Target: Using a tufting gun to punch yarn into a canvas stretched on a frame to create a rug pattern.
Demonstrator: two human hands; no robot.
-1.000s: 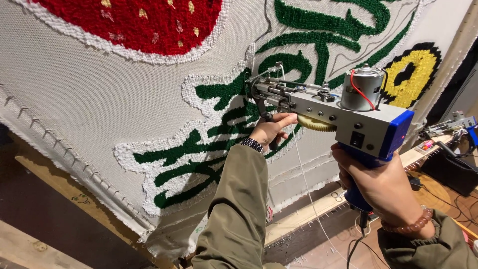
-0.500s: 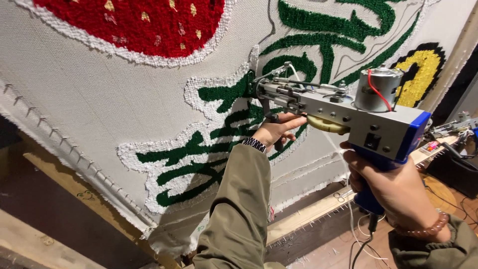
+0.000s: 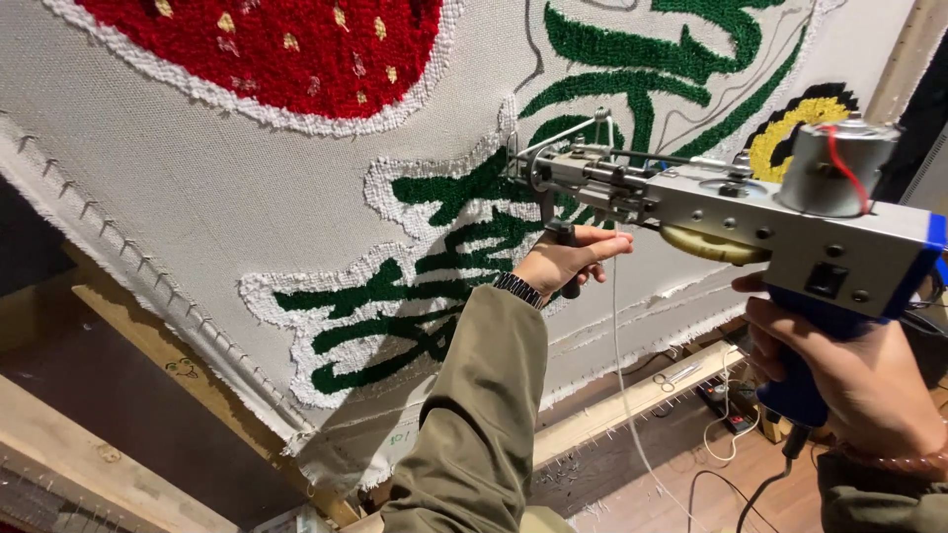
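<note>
Stretched across a nailed wooden frame (image 3: 148,341), a pale backing cloth (image 3: 197,197) bearing red, white and green tufted pile is seen. A silver-and-blue electric tufting gun (image 3: 731,212) is pressed to the green pile, its blue grip clasped by the right hand (image 3: 859,380) and its black front handle gripped by the left hand (image 3: 565,262).
</note>
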